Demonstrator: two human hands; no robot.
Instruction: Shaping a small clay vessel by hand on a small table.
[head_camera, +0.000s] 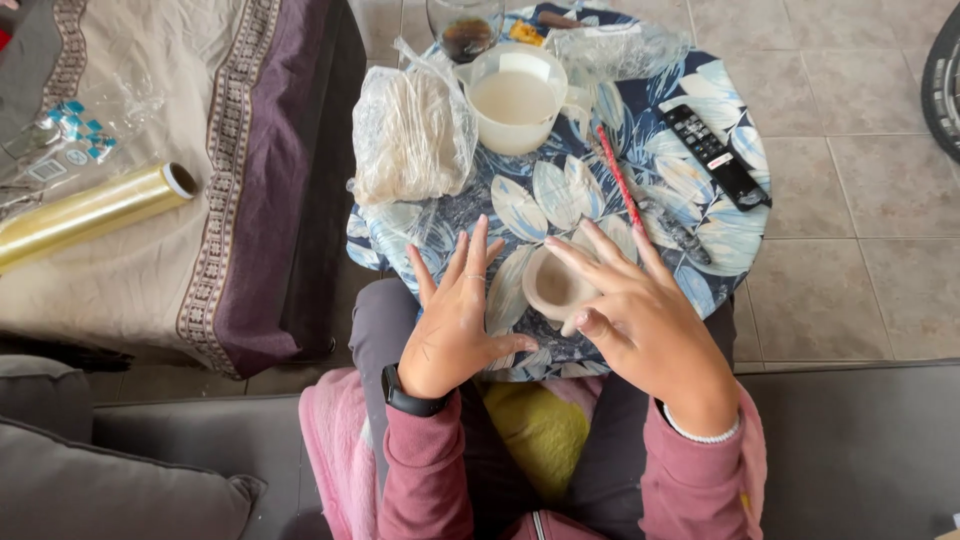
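Observation:
A small pale clay pot sits on the near edge of a round table with a blue leaf-patterned cloth. My right hand lies over the pot's right side, fingers spread, thumb against its rim. My left hand hovers flat just left of the pot with fingers apart, holding nothing; a ring is on one finger and a black watch on the wrist. Both hands look dusted with clay.
On the table stand a white cup of cloudy liquid, a bagged lump of clay, a red pencil, a black remote and a glass jar. A roll of cling film lies on the draped surface at left.

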